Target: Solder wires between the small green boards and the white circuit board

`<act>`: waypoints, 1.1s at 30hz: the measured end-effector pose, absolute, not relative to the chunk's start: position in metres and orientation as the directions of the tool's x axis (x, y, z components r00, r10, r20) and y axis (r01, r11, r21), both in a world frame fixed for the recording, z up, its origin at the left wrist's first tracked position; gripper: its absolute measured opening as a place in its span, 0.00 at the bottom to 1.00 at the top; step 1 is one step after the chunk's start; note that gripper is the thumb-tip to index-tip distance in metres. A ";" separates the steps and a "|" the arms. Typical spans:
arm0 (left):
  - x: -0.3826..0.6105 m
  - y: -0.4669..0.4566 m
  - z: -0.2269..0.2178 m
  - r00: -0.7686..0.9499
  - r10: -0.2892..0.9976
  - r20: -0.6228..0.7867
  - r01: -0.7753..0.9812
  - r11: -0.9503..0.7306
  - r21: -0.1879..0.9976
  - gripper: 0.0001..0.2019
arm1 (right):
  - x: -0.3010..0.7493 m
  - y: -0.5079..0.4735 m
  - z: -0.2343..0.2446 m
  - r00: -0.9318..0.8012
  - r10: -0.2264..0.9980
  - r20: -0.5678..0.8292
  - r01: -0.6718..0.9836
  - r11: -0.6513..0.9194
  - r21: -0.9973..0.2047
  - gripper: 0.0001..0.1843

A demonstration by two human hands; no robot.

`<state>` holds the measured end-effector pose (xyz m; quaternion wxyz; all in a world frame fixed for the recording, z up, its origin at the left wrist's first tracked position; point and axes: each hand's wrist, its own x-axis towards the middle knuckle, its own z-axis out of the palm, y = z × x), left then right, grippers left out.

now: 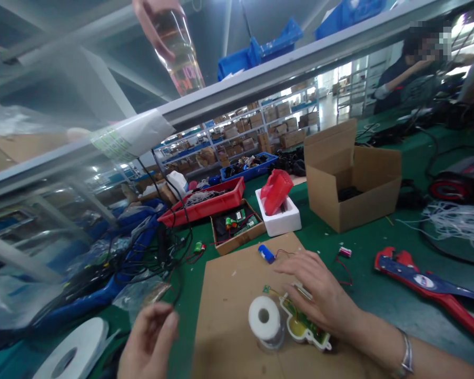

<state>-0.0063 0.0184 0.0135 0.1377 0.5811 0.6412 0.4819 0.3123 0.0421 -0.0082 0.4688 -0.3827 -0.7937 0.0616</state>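
A green table [319, 242] carries a brown cardboard sheet [221, 305]. On the sheet, a white casing [323, 343] sits just beside a white roll [264, 318], partly under the right hand [314, 292], whose fingers are loosely extended; whether they grip it is hidden. The left hand [152, 339] is half curled beside the sheet; I cannot tell if it holds anything. Beyond stand box-laden shelves [276, 113] and, at right, another person [395, 79].

From my R hand [319, 295], spool [267, 330] blocks 8 o'clk, red-blue cutters [422, 281] 3 o'clk; bare cardboard [223, 302] free, 2 o'clk of L hand [150, 339].
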 end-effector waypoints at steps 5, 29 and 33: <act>0.059 0.159 0.038 0.184 0.910 0.372 0.839 -0.343 0.423 0.13 | 0.311 0.043 -0.006 -0.282 0.629 0.724 0.555 0.723 -0.412 0.13; 0.135 0.091 0.038 0.242 0.929 0.279 0.489 -0.365 0.792 0.11 | 0.314 0.046 -0.012 -0.024 0.883 0.469 0.204 0.463 -0.862 0.28; 0.144 0.061 0.028 0.292 0.932 0.214 0.405 -0.323 0.855 0.10 | 0.312 0.042 -0.006 -0.102 0.911 0.399 -0.035 0.398 -0.917 0.16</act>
